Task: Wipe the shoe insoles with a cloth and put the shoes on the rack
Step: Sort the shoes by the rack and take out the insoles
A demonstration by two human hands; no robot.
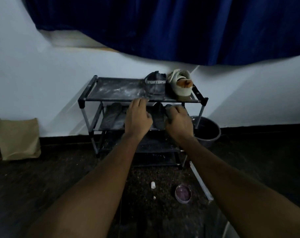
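Partly done, I judge: black shoe (155, 87), white shoe (180, 85) on the rack (111, 90); my right hand (179, 121) grips a dark thing (168, 109), left hand (138, 116) relaxed.

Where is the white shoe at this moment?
In the head view, the white shoe stands on the top shelf of the rack, at its right end, right beside the dark shoe.

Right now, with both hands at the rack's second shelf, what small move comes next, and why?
Probably draw the dark piece out toward you: the right hand seems to grip it on the second shelf, while the left hand lies open by the rack's top rail.
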